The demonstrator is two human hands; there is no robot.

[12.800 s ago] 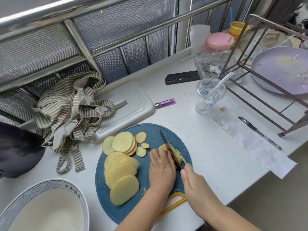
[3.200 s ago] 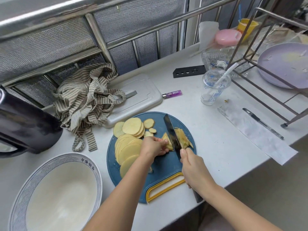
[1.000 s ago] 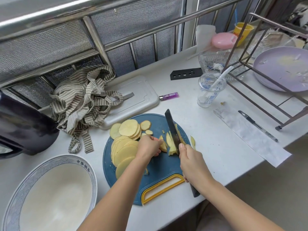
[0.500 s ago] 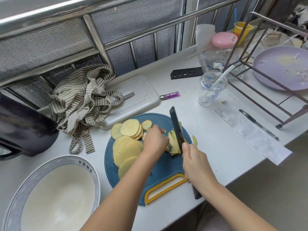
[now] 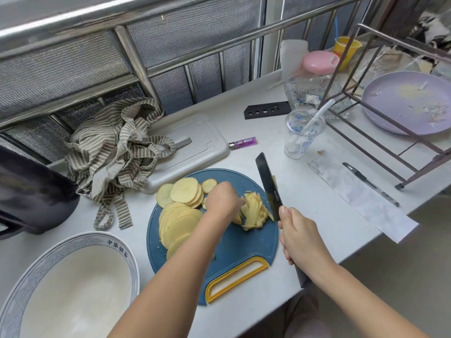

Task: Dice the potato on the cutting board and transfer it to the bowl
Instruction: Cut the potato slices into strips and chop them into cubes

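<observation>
Bowl (image 5: 117,247): stood at the near left of the bench (image 5: 305,198), nothing in it, well apart from the cut pile.
Right hand (image 5: 300,237): wrapped round the handle of the knife (image 5: 268,186), thumb up by the heel of the blade; held it lifted clear of the pile.
Cutting board (image 5: 244,242): lay near the bench's front edge, yellow handle toward the person.
Left hand (image 5: 222,201): fingers curled down over the left edge of the potato strips (image 5: 255,213), bunching them; fingertips hidden under the knuckles.
Potato strips: lay right of centre on the board, just left of the blade; long axis ran near to far, leaning slightly right, ends fanned.
Potato slices (image 5: 180,220): overlapped in a row on the board's left half, not yet cut into strips.
Blade direction: tip pointed away and a little left, roughly along the strips, not across them.
Risk, fingers: knuckles sat close to the blade's path; likely nick if brought down without tucking the tips.
Risk, dice: cuts along the strips would only thin them; probably needed a quarter turn of the pile.
Risk, spill: loose fanned strips by the right rim could skid onto the bench.
</observation>
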